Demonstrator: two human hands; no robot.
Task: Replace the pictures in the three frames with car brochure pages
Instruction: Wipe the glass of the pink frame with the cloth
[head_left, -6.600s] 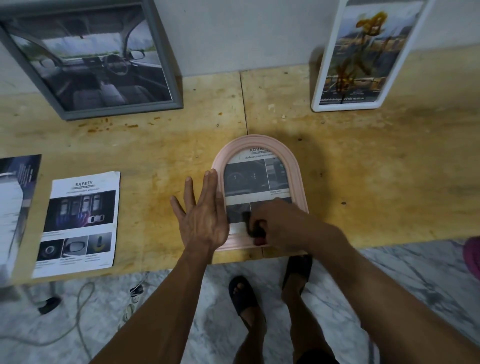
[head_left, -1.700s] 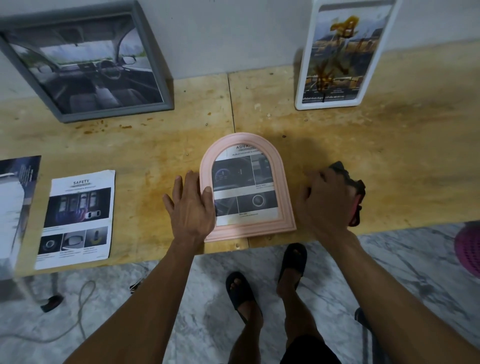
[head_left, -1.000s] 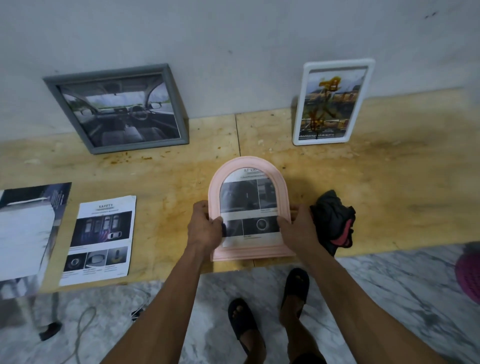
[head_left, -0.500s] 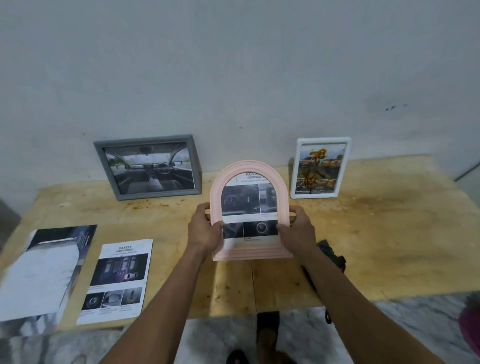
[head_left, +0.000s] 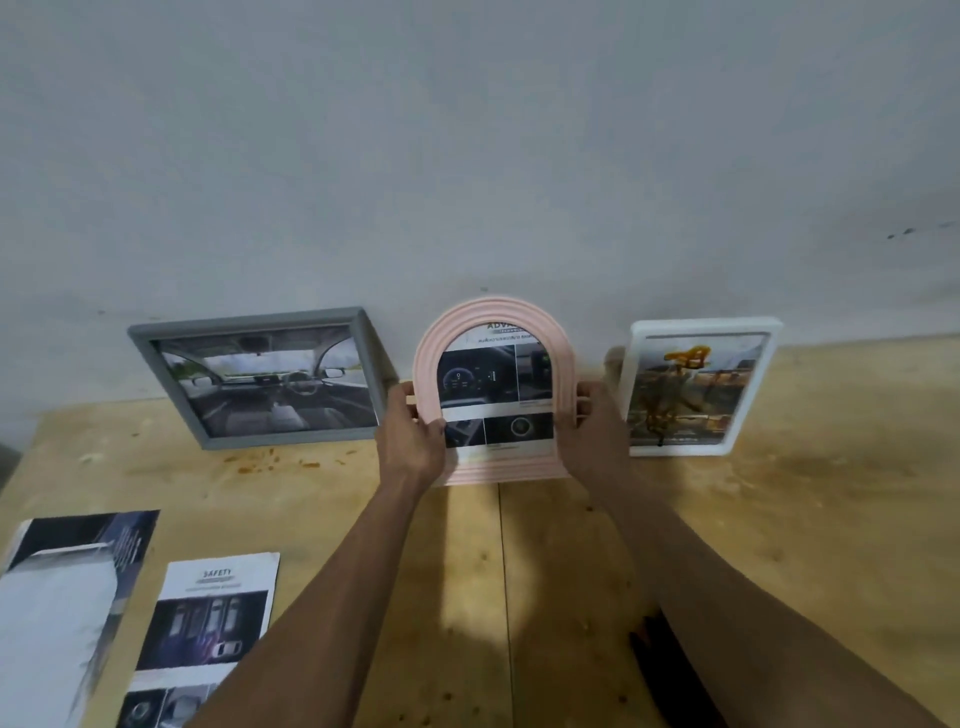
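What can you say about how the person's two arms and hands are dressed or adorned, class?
Both forearms are bare as far as the picture reaches: no sleeves show. The left hand and right hand wear no gloves, and no watch, bracelet or ring is visible on either.

Three picture frames at wall: one grey rectangular frame (head_left: 260, 379), one pink arched frame (head_left: 493, 317), one white rectangular frame (head_left: 701, 327). Two loose printed brochure pages on wooden table: dark-and-white page (head_left: 62, 597), white "SAFETY" page (head_left: 208, 623). One dark cloth (head_left: 670, 675). Two hands: left hand (head_left: 410, 436), right hand (head_left: 592, 431).
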